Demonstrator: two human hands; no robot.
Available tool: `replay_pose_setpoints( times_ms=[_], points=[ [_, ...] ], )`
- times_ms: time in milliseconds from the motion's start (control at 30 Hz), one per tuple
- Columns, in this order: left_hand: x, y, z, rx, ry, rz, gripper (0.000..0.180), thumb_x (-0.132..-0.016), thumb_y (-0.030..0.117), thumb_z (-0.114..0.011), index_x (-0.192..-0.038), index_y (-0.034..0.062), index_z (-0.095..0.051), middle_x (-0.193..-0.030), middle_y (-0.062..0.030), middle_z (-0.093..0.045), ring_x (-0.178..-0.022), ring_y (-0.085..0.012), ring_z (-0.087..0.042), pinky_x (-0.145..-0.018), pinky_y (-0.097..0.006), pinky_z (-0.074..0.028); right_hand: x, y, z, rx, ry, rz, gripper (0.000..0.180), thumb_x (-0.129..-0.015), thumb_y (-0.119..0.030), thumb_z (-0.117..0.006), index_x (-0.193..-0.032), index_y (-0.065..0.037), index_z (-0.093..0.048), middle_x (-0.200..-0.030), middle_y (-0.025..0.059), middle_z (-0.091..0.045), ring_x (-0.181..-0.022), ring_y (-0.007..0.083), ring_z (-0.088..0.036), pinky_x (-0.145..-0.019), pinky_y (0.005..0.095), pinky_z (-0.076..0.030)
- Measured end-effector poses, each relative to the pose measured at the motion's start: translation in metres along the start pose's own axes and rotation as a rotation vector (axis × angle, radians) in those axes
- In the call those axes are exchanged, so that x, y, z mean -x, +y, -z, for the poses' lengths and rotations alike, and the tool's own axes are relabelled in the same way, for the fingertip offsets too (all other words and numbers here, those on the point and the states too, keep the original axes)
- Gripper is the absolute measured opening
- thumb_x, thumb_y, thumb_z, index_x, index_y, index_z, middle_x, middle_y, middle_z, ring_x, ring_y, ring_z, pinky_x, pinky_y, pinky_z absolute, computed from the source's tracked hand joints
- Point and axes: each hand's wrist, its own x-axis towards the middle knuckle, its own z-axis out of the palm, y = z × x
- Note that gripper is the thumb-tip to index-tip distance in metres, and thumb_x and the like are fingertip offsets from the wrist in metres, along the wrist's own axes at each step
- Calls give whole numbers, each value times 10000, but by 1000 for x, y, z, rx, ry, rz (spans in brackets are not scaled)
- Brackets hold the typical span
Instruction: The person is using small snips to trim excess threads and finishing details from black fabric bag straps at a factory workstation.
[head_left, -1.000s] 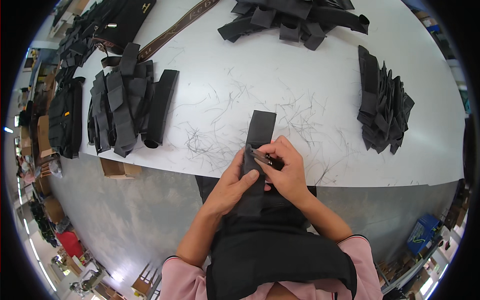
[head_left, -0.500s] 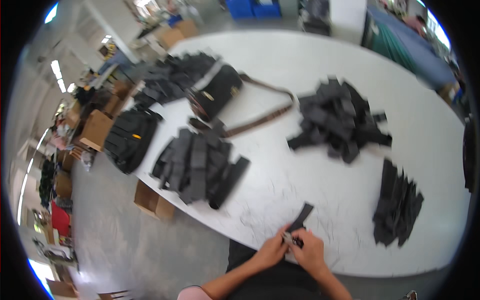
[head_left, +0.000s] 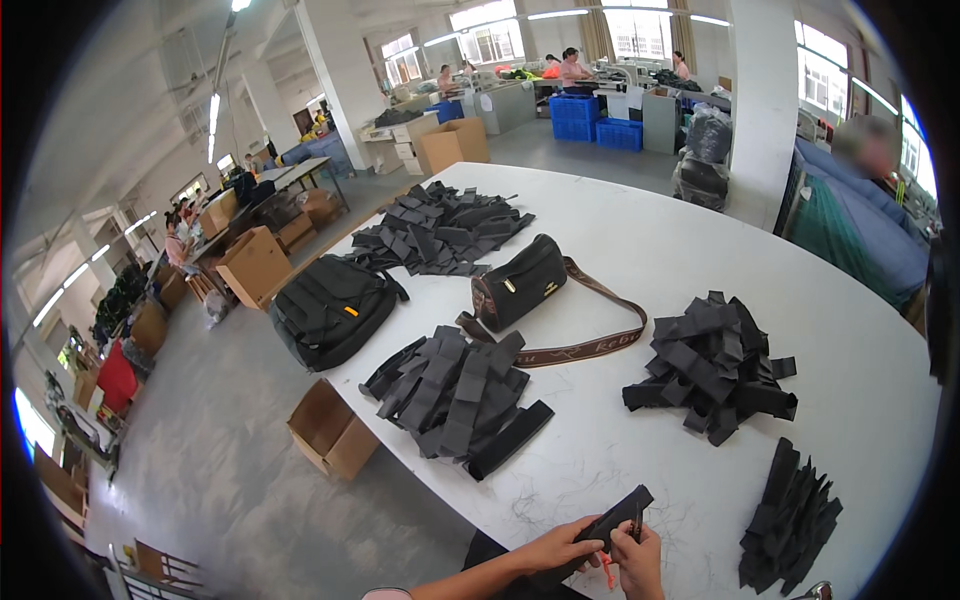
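At the near edge of a white desk, two hands close on one black fabric strip that angles up and away over the tabletop. The left hand grips the strip's near end, fingers curled around it. The right hand pinches the same strip just beside it and also holds a small tool with an orange tip; what kind of tool it is cannot be made out.

Compared with half a second ago, the view has tipped upward: the hands have slid to the very bottom of the frame, the forearms are now cut off at the lower edge, and the far workshop with its windows, blue crates and seated workers has come into sight.

Black strips lie in separate heaps: one left of centre, one right of centre, a fanned stack at the right edge and a far pile. A dark shoulder bag with a brown strap sits between them, a black backpack at the desk's left edge. An open cardboard box stands on the floor below. Loose threads fleck the desk by the hands.
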Motion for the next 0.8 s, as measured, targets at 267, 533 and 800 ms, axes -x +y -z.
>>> replay_pose_setpoints(
  times_ms=[267, 533, 800],
  points=[
    [7, -21, -15, 301, -8, -51, 592, -927, 286, -544, -1404, 57, -278, -1040, -77, -576, -859, -124, -581, -746, -260, -488, 25, 15, 5, 111, 100, 298, 83, -858, -63, -602, -913, -19, -559, -702, 10, -543, -596, 82, -496, -558, 211, -422],
    [14, -5, -5, 454, 165, -158, 595, -911, 191, -561, -1403, 45, -260, -1242, -98, -502, -994, -159, -562, -848, -291, -483, 13, 20, -4, 387, 84, 457, 187, -823, -49, -638, -999, -1, -600, -799, 33, -592, -675, 76, -537, -601, 222, -438],
    [-1, -12, 3, 455, 139, -324, 681, -913, 213, -561, -1437, 66, -153, -1346, -174, -426, -1097, -263, -549, -910, -373, -472, 26, 15, 15, 926, 160, 790, 268, -699, -28, -719, -949, -51, -624, -789, 65, -488, -578, 158, -511, -482, 267, -422]
  ],
)
